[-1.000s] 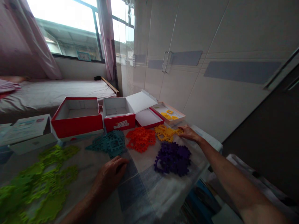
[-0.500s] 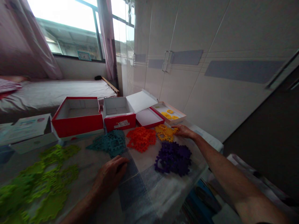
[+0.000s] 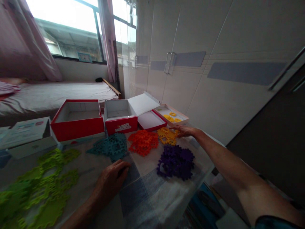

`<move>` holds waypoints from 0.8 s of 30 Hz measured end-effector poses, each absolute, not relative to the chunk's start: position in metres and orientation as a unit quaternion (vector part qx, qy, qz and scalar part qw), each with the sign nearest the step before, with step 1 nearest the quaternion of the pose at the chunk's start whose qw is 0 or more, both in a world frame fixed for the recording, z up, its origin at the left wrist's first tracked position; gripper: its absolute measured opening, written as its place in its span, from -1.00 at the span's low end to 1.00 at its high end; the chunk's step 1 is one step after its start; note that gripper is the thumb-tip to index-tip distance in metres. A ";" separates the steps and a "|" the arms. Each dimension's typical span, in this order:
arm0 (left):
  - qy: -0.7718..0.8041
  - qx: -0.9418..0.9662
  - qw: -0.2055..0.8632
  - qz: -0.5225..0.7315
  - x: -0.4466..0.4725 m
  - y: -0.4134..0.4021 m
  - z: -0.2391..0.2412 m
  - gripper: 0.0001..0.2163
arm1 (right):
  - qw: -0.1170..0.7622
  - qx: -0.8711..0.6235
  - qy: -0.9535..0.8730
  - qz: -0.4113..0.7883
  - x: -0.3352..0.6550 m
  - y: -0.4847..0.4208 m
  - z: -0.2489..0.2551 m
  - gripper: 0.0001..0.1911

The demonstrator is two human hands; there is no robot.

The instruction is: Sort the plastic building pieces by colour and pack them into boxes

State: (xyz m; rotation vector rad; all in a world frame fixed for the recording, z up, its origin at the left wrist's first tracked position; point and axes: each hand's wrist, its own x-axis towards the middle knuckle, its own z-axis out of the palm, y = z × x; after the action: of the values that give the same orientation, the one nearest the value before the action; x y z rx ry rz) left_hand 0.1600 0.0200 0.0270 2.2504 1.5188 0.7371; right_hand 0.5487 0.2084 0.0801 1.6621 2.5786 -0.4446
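Yellow pieces (image 3: 170, 135) lie partly behind the right hand (image 3: 187, 131), grip unclear, like the curled left hand's (image 3: 112, 176).

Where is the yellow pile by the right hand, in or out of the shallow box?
Out: the yellow pile lies on the tablecloth in front of the shallow box, with the right hand at its edge.

Dim light, overexposed window (image 3: 69, 22), sheen on wardrobe (image 3: 190, 82); stretched, soft edges
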 end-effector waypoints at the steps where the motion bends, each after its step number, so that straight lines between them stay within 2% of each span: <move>1: 0.533 0.789 0.164 0.259 0.160 0.020 0.027 -0.76 | 0.024 0.532 0.833 -0.153 0.549 0.210 0.080 -0.35; 4: 0.535 0.788 0.165 0.257 0.160 0.021 0.025 -0.77 | 0.044 0.527 0.831 -0.174 0.546 0.217 0.082 -0.44; 7: 0.538 0.787 0.160 0.257 0.159 0.022 0.024 -0.78 | 0.026 0.556 0.809 -0.189 0.541 0.221 0.083 -0.46; 15: 0.530 0.788 0.164 0.266 0.160 0.020 0.026 -0.78 | -0.064 0.617 0.750 -0.230 0.554 0.191 0.084 -0.65; 19: 0.533 0.784 0.172 0.267 0.160 0.020 0.025 -0.77 | -0.152 0.610 0.721 -0.293 0.567 0.172 0.088 -0.74; 24: 0.538 0.783 0.174 0.260 0.159 0.021 0.024 -0.78 | -0.203 0.665 0.695 -0.181 0.583 0.165 0.090 -0.85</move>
State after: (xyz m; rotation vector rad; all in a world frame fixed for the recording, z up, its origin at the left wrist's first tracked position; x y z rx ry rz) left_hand 0.1595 0.0206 0.0235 2.2189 1.5238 0.7372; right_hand 0.5829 0.1648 0.0899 2.4118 2.5216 -0.6551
